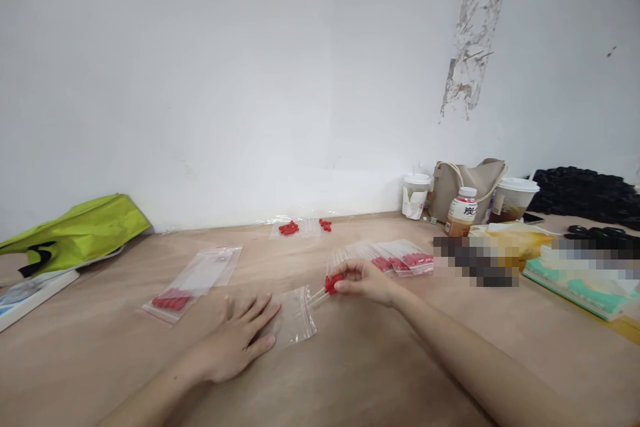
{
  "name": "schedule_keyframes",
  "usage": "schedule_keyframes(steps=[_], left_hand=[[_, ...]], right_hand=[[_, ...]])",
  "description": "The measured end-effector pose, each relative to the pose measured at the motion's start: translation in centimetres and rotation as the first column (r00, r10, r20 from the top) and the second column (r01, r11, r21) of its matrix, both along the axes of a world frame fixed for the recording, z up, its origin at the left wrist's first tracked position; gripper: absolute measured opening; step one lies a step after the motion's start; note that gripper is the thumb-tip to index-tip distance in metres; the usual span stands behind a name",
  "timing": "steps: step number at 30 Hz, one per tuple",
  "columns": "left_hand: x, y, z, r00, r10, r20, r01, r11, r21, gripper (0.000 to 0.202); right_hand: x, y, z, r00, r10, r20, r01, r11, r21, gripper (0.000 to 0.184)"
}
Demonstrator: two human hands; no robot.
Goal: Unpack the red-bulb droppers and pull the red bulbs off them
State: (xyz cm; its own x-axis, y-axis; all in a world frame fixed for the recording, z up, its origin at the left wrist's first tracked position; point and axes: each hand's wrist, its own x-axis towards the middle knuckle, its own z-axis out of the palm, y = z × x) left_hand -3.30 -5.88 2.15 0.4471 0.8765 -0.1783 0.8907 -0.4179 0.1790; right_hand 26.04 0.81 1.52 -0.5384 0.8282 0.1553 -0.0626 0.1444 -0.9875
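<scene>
While the left hand point(239, 340) splays on a clear bag point(293, 317), the right hand point(367, 281) pinches red-tipped sticks point(331, 285).

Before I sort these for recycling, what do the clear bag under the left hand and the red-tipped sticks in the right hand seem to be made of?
Clear bag: thin, glossy plastic film, judging by its transparency and bright glints.
Red-tipped sticks: pale, apparently matte shafts suggest wood, possibly plastic; the red ends are too small to tell.
</scene>
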Motion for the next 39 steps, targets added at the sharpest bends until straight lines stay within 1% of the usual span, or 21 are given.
schedule_keyframes(steps=[2, 4, 5, 6, 7, 8, 9, 10, 11, 13, 15, 16, 17, 19, 22, 25, 27, 30, 33, 37, 39], left_hand=[[-0.7, -0.1, 0.7, 0.996, 0.074, -0.051, -0.075, 0.997, -0.003, 0.060], [-1.1, -0.2, 1.5, 0.987, 0.133, -0.088, -0.131, 0.991, 0.029, 0.063], [-1.1, -0.3, 1.8, 0.984, 0.150, -0.095, -0.145, 0.988, 0.055, 0.063], [-1.0, -0.2, 2.1, 0.984, 0.155, -0.089, -0.147, 0.985, 0.088, 0.062], [-0.7, -0.2, 2.4, 0.987, 0.141, -0.073, -0.131, 0.984, 0.124, 0.060], [-0.4, 0.0, 2.5, 0.993, 0.105, -0.049, -0.096, 0.982, 0.161, 0.057], [0.1, 0.1, 2.5, 0.999, 0.047, -0.023, -0.042, 0.981, 0.189, 0.054], [0.5, 0.3, 2.4, 1.000, -0.026, -0.002, 0.025, 0.979, 0.204, 0.051], [0.8, 0.5, 2.1, 0.995, -0.098, 0.013, 0.093, 0.974, 0.205, 0.049], [1.2, 1.0, 1.2, 0.978, -0.207, 0.027, 0.199, 0.963, 0.180, 0.047], [1.2, 1.3, 0.1, 0.971, -0.237, 0.021, 0.231, 0.961, 0.151, 0.048], [1.1, 1.4, -0.4, 0.974, -0.228, 0.013, 0.224, 0.964, 0.144, 0.049], [0.9, 1.5, -0.7, 0.977, -0.212, 0.005, 0.209, 0.968, 0.141, 0.050], [0.8, 1.5, -1.2, 0.985, -0.170, -0.001, 0.169, 0.975, 0.144, 0.051], [1.0, 1.4, -1.5, 0.998, -0.065, 0.010, 0.063, 0.987, 0.148, 0.052], [1.7, 1.3, -2.0, 0.995, 0.097, 0.031, -0.101, 0.982, 0.158, 0.057], [2.1, 1.3, -2.3, 0.984, 0.172, 0.054, -0.179, 0.969, 0.168, 0.059], [2.2, 1.4, -2.5, 0.968, 0.221, 0.116, -0.238, 0.959, 0.155, 0.061], [1.4, 1.9, -2.2, 0.936, 0.276, 0.218, -0.308, 0.943, 0.129, 0.063], [-0.2, 3.1, -2.0, 0.855, 0.266, 0.446, -0.380, 0.906, 0.189, 0.057], [-0.6, 3.7, -2.3, 0.798, 0.251, 0.547, -0.406, 0.896, 0.181, 0.051]], right_hand=[[1.4, 1.1, 0.8, 0.995, -0.085, -0.059, 0.083, 0.996, -0.036, 0.036], [2.4, 2.0, 1.4, 0.967, -0.228, -0.112, 0.231, 0.973, 0.009, 0.035], [2.7, 2.3, 1.6, 0.947, -0.293, -0.129, 0.303, 0.951, 0.061, 0.035], [2.7, 2.5, 1.6, 0.924, -0.356, -0.141, 0.374, 0.918, 0.133, 0.034], [2.6, 2.6, 1.6, 0.900, -0.412, -0.140, 0.434, 0.872, 0.227, 0.031], [2.3, 2.5, 1.5, 0.879, -0.459, -0.130, 0.474, 0.811, 0.342, 0.028], [1.9, 2.3, 1.4, 0.860, -0.498, -0.108, 0.486, 0.737, 0.470, 0.024], [1.4, 2.1, 1.2, 0.848, -0.524, -0.073, 0.457, 0.657, 0.600, 0.021], [0.8, 1.9, 1.0, 0.843, -0.538, -0.022, 0.387, 0.575, 0.721, 0.018], [-0.4, 1.5, 0.5, 0.829, -0.549, 0.108, 0.171, 0.432, 0.886, 0.020], [-1.4, 1.3, 0.1, 0.781, -0.585, 0.219, -0.026, 0.320, 0.947, 0.021], [-1.8, 1.4, -0.1, 0.747, -0.612, 0.259, -0.102, 0.279, 0.955, 0.019], [-2.1, 1.4, -0.4, 0.711, -0.642, 0.288, -0.159, 0.252, 0.955, 0.017], [-2.5, 1.6, -0.9, 0.639, -0.690, 0.341, -0.247, 0.236, 0.940, 0.013], [-2.7, 1.7, -1.6, 0.559, -0.731, 0.391, -0.319, 0.246, 0.915, 0.008], [-2.7, 1.6, -2.1, 0.530, -0.750, 0.396, -0.322, 0.254, 0.912, 0.012], [-2.8, 1.4, -2.2, 0.518, -0.760, 0.392, -0.294, 0.271, 0.916, 0.015], [-2.9, 1.2, -2.1, 0.510, -0.769, 0.384, -0.237, 0.303, 0.923, 0.021], [-2.9, 0.9, -2.0, 0.518, -0.763, 0.388, -0.192, 0.338, 0.921, 0.027], [-3.2, 0.7, -1.6, 0.518, -0.750, 0.412, -0.138, 0.402, 0.905, 0.030], [-3.9, 1.0, -1.1, 0.522, -0.736, 0.432, -0.140, 0.426, 0.894, 0.031]])
